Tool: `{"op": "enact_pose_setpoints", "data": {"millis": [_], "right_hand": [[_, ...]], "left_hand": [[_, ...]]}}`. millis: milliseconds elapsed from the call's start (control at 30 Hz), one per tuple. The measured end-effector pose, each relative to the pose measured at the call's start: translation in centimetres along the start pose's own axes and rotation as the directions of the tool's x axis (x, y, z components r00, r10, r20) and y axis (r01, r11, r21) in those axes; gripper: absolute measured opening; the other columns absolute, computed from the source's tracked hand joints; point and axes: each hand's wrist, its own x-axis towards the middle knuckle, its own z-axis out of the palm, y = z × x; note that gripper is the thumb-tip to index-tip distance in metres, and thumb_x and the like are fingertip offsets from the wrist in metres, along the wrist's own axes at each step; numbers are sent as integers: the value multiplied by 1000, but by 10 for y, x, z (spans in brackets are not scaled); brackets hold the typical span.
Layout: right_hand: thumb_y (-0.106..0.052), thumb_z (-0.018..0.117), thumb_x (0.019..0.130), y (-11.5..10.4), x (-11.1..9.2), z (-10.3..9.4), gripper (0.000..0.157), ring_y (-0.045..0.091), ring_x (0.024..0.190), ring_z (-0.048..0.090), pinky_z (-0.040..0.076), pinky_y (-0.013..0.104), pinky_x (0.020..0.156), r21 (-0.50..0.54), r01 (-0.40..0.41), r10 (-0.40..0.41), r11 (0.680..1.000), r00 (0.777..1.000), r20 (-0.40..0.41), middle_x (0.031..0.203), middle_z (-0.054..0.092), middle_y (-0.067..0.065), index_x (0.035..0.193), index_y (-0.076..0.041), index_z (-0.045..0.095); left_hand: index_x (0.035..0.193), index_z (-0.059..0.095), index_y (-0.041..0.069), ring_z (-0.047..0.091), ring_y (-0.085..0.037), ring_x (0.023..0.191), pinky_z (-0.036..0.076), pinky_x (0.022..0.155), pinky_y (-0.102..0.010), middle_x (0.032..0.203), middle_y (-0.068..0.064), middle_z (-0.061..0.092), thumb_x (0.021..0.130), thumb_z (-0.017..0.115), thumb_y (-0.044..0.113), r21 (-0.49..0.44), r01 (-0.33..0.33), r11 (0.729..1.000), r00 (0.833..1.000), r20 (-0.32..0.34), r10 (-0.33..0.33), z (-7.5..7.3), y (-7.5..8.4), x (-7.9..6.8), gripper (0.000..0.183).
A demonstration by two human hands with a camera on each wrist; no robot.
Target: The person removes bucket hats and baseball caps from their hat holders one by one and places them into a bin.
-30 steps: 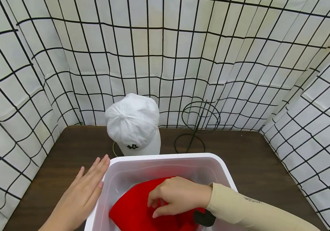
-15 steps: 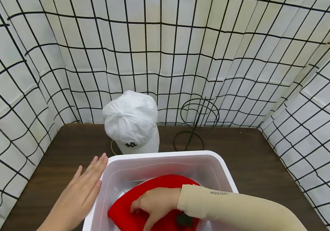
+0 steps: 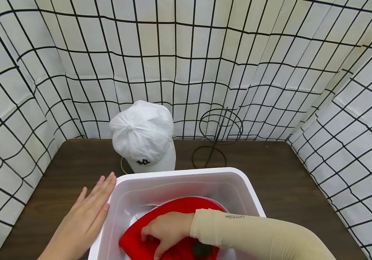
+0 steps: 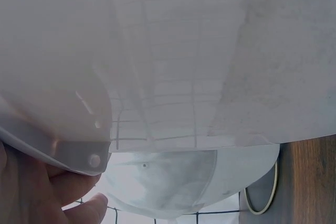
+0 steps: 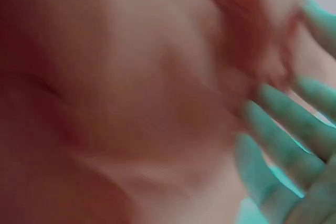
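A red cloth item with a curved edge, perhaps a hat, lies in a white plastic tub. My right hand reaches into the tub and rests on the red cloth, thumb apart from the fingers. In the right wrist view the cloth is blurred, and the fingers reach out spread against its edge, tinted green. My left hand lies with straight fingers along the tub's left rim. From the left wrist, fingertips show at the tub's corner.
A white baseball cap with a dark logo sits behind the tub, a thin ring showing beneath it. To its right stands a black wire stand. Black grid panels backed with white sheet enclose the brown table.
My right hand has moved down and left from above the red cloth onto it, the forearm reaching further in. The left hand stays on the rim. The head view has shifted slightly.
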Motion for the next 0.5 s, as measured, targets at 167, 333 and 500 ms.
{"op": "enact_pose_setpoints", "data": {"millis": [167, 333, 500], "right_hand": [[-29, 79, 76, -4, -16, -33, 26, -4, 65, 50, 40, 9, 62, 52, -37, 37, 998, 999, -8, 72, 58, -15, 96, -19, 66], [-23, 79, 78, 6, -49, -53, 17, 0, 60, 50, 43, 12, 57, 130, -91, 89, 987, 996, 19, 65, 56, -15, 78, -16, 64], [-18, 78, 78, 17, -80, -52, 24, 2, 52, 47, 42, 15, 52, 115, -245, 226, 963, 961, 157, 56, 53, -11, 63, -16, 60]], "left_hand": [[150, 28, 16, 17, -10, 141, 8, 114, -46, 152, -5, 31, 93, 53, 9, 2, -1, 1000, 1000, -4, 1, -1, -1, -1, 63], [150, 29, 16, 19, -9, 141, 8, 115, -43, 151, -4, 32, 93, 53, 10, 16, -17, 1000, 1000, -22, 17, -1, -2, -1, 61], [149, 29, 16, 18, -8, 140, 9, 115, -44, 151, -4, 32, 93, 53, 9, 10, -13, 1000, 1000, -19, 13, 0, -2, -1, 62]]}}
